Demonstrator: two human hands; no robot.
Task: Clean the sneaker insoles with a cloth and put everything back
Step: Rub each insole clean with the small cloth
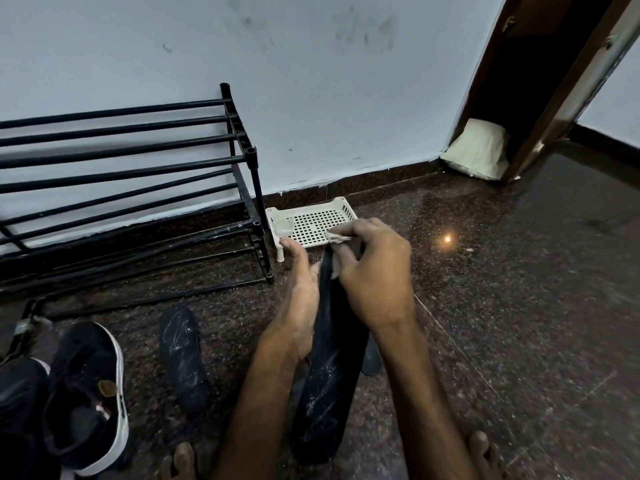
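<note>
Two hands [301, 299] [374, 271], two insoles [332, 375] [183, 355], one cloth [337, 238], one rack [138, 161]

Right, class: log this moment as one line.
left hand: holds insole | right hand: grips cloth on insole | second insole: floor, beside sneaker

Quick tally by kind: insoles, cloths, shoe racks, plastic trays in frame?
insoles: 2 (held insole, floor insole)
cloth: 1
shoe rack: 1
plastic tray: 1
total: 5
</note>
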